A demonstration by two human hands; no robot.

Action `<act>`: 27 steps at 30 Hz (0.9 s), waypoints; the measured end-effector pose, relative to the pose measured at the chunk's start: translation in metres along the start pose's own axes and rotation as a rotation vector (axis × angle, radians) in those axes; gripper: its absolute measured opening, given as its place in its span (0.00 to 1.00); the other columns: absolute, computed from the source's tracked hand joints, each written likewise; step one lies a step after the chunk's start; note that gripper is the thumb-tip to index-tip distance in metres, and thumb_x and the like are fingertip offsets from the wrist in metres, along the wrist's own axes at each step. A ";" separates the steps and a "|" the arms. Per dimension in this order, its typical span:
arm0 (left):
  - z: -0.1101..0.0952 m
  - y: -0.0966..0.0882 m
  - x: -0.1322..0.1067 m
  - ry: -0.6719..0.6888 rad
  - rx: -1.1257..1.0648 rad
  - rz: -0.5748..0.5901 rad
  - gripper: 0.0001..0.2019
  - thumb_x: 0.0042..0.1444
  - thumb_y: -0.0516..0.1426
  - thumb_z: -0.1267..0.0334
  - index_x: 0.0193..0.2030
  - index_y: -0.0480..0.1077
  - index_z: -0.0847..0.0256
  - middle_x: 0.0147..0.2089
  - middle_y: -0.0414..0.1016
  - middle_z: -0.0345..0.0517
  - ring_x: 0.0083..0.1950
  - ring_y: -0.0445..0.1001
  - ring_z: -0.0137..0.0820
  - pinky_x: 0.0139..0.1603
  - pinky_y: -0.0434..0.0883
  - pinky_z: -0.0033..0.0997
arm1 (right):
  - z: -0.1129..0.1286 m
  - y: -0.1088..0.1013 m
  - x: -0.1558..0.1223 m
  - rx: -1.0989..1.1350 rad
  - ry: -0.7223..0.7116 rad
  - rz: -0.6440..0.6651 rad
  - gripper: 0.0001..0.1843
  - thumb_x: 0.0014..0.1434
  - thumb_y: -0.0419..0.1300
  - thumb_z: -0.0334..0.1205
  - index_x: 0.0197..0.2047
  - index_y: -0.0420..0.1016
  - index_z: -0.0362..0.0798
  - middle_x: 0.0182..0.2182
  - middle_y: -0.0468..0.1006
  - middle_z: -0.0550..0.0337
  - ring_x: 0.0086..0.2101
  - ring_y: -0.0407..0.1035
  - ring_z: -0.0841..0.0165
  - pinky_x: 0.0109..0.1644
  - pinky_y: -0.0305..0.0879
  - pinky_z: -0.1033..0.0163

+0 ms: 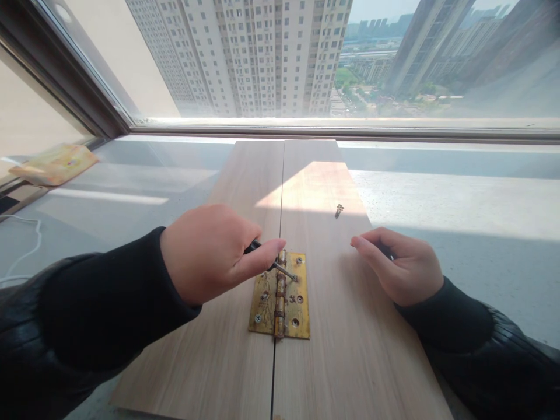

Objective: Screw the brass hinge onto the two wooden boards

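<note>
Two light wooden boards lie side by side on a grey sill, joined by a brass hinge across their seam. My left hand is closed round a dark-handled screwdriver, whose metal tip rests at the hinge's upper right screw hole. My right hand rests on the right board with fingers curled together; something dark shows under them, too hidden to name. A loose screw lies on the right board, beyond both hands.
A large window with a dark frame runs along the far side of the sill. A yellow packet lies at far left, and a white cable trails near the left edge.
</note>
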State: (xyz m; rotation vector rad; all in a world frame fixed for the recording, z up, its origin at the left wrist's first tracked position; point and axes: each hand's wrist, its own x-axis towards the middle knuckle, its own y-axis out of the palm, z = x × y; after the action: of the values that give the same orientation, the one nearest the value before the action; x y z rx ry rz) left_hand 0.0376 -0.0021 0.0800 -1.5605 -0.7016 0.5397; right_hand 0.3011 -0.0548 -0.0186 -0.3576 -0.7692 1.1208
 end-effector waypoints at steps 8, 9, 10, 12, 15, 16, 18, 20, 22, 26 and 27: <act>-0.009 -0.001 -0.007 0.296 0.166 -0.108 0.21 0.69 0.40 0.52 0.25 0.55 0.57 0.20 0.60 0.37 0.20 0.59 0.31 0.23 0.46 0.32 | -0.003 0.001 0.000 -0.007 -0.002 0.004 0.16 0.59 0.59 0.50 0.25 0.75 0.48 0.20 0.72 0.64 0.22 0.62 0.73 0.29 0.57 0.64; -0.011 -0.003 -0.008 0.288 0.162 -0.064 0.20 0.69 0.41 0.53 0.26 0.55 0.56 0.21 0.61 0.37 0.21 0.61 0.32 0.24 0.46 0.32 | -0.004 0.001 0.000 -0.007 -0.003 0.005 0.16 0.59 0.59 0.50 0.25 0.75 0.49 0.20 0.73 0.64 0.22 0.63 0.73 0.29 0.58 0.64; -0.013 -0.006 -0.009 0.268 0.158 -0.025 0.19 0.68 0.41 0.53 0.26 0.56 0.56 0.22 0.62 0.37 0.21 0.62 0.32 0.24 0.47 0.32 | -0.004 0.001 0.000 -0.007 -0.005 0.006 0.16 0.59 0.59 0.50 0.25 0.75 0.49 0.20 0.73 0.64 0.22 0.63 0.73 0.29 0.58 0.64; -0.016 -0.008 -0.012 0.194 0.156 0.032 0.20 0.68 0.42 0.50 0.26 0.57 0.56 0.21 0.63 0.38 0.21 0.64 0.34 0.25 0.48 0.32 | -0.004 0.000 0.000 -0.007 -0.011 0.010 0.16 0.59 0.59 0.49 0.25 0.75 0.49 0.19 0.72 0.64 0.22 0.63 0.73 0.29 0.58 0.64; -0.021 -0.007 -0.016 0.025 0.179 0.030 0.28 0.65 0.39 0.41 0.22 0.59 0.57 0.19 0.66 0.41 0.20 0.64 0.35 0.25 0.48 0.32 | -0.004 0.000 0.000 -0.008 -0.018 0.010 0.16 0.59 0.59 0.49 0.25 0.74 0.49 0.19 0.72 0.64 0.22 0.62 0.73 0.28 0.57 0.64; -0.023 -0.005 -0.017 -0.035 0.206 0.008 0.32 0.64 0.37 0.38 0.20 0.60 0.58 0.17 0.66 0.42 0.19 0.63 0.34 0.25 0.47 0.31 | -0.004 0.000 0.000 -0.008 -0.019 0.010 0.16 0.59 0.59 0.49 0.25 0.74 0.49 0.20 0.72 0.64 0.22 0.62 0.73 0.28 0.57 0.64; -0.028 -0.004 -0.016 -0.133 0.264 -0.035 0.36 0.62 0.34 0.35 0.15 0.59 0.58 0.14 0.64 0.45 0.16 0.57 0.33 0.24 0.44 0.31 | -0.004 0.000 0.000 -0.006 -0.020 0.010 0.16 0.59 0.59 0.49 0.25 0.74 0.49 0.20 0.72 0.64 0.22 0.62 0.73 0.28 0.57 0.64; -0.033 -0.004 -0.013 -0.185 0.279 0.007 0.35 0.61 0.35 0.37 0.12 0.59 0.57 0.12 0.63 0.45 0.15 0.49 0.31 0.22 0.42 0.30 | -0.004 0.000 0.000 -0.005 -0.022 0.010 0.16 0.59 0.59 0.49 0.25 0.74 0.49 0.19 0.71 0.64 0.22 0.61 0.73 0.28 0.57 0.64; -0.036 -0.007 -0.007 -0.192 0.258 0.121 0.31 0.59 0.38 0.42 0.13 0.60 0.56 0.13 0.63 0.44 0.16 0.45 0.31 0.21 0.42 0.31 | -0.003 0.000 -0.001 -0.004 -0.025 0.009 0.16 0.59 0.59 0.49 0.25 0.74 0.49 0.18 0.70 0.65 0.21 0.60 0.74 0.28 0.57 0.64; -0.034 -0.012 0.004 -0.101 0.219 0.269 0.25 0.59 0.42 0.48 0.16 0.59 0.58 0.15 0.63 0.42 0.18 0.47 0.29 0.23 0.44 0.30 | -0.002 0.000 0.000 -0.004 -0.025 0.013 0.16 0.60 0.59 0.48 0.25 0.74 0.49 0.18 0.70 0.65 0.21 0.61 0.74 0.28 0.57 0.65; -0.033 -0.012 0.005 -0.068 0.211 0.274 0.25 0.60 0.43 0.49 0.17 0.59 0.58 0.15 0.62 0.41 0.18 0.47 0.29 0.23 0.44 0.30 | -0.001 0.000 0.000 -0.005 -0.024 0.014 0.16 0.60 0.59 0.48 0.25 0.74 0.49 0.18 0.70 0.65 0.21 0.61 0.74 0.28 0.57 0.65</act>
State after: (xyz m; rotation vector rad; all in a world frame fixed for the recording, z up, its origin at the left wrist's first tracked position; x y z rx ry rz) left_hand 0.0623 -0.0213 0.0961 -1.4515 -0.4664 0.8466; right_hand 0.3024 -0.0549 -0.0193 -0.3546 -0.7921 1.1378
